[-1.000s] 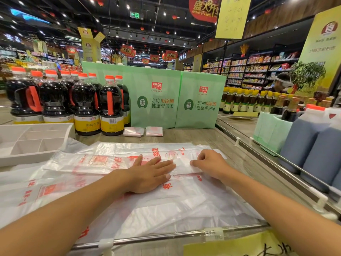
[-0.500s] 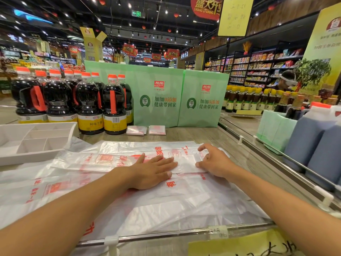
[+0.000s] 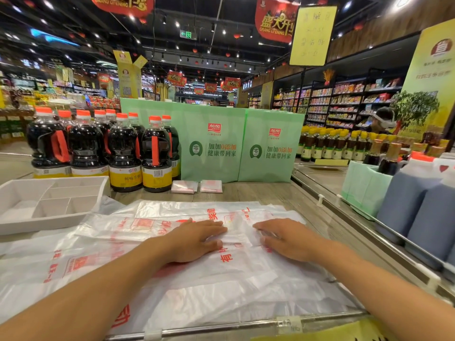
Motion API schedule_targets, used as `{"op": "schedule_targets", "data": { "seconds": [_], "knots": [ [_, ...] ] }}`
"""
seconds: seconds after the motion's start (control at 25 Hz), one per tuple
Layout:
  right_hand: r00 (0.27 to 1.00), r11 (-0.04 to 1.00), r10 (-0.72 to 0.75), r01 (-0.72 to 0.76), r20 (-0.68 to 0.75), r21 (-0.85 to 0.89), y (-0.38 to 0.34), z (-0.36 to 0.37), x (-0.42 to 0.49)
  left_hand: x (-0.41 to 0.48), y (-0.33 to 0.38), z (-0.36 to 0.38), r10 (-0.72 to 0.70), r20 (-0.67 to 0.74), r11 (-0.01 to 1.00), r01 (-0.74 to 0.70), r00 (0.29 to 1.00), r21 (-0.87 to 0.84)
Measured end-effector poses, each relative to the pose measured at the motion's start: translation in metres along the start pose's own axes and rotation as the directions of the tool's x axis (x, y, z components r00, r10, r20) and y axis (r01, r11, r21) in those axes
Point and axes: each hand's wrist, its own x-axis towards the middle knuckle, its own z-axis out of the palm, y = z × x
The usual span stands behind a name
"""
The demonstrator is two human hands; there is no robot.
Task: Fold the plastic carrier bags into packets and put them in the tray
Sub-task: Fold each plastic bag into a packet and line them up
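A long white carrier bag with red print (image 3: pixel 152 228), folded into a strip, lies across a heap of flat plastic bags (image 3: pixel 221 286) on the wooden shelf. My left hand (image 3: pixel 197 238) lies flat on the strip, fingers together and pointing right. My right hand (image 3: pixel 288 238) lies flat on its right end, fingers pointing left, a small gap between the two hands. Two folded packets (image 3: pixel 184 187) (image 3: pixel 211 186) rest on the wood further back. The white divided tray (image 3: pixel 46 206) sits at the left, its compartments showing no packets.
Dark soy sauce bottles (image 3: pixel 123 153) stand behind the tray. Green cartons (image 3: pixel 236 146) wall off the back. A metal rail (image 3: pixel 246 326) edges the shelf front. Large jugs (image 3: pixel 418 205) and a green box stand at the right. A person with a headset is far right.
My right hand folded the strip's right end over toward the left and now lies flat on it. My left hand stayed pressing the strip. The camera tilted upward.
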Motion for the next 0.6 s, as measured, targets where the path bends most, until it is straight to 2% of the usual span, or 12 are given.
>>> {"op": "schedule_targets", "data": {
  "seconds": [0.2,0.32,0.44,0.6],
  "knots": [
    [0.999,0.995,0.031,-0.035,-0.037,-0.096,-0.011,0.005,0.006,0.002,-0.002,0.001,-0.007,-0.003,1.000,0.007,1.000,-0.005],
    [0.997,1.000,0.014,-0.014,-0.076,-0.009,-0.003,0.010,0.011,0.003,-0.001,0.001,-0.002,-0.004,1.000,0.002,1.000,-0.007],
    [0.999,0.998,-0.037,0.038,-0.021,0.053,0.009,0.014,0.013,0.002,-0.004,-0.002,0.008,-0.022,0.999,-0.009,1.000,-0.043],
    [0.997,0.989,-0.082,0.080,-0.008,-0.122,0.006,0.012,0.018,-0.002,-0.007,-0.005,0.027,-0.114,1.000,-0.028,0.993,-0.007]
  ]
}}
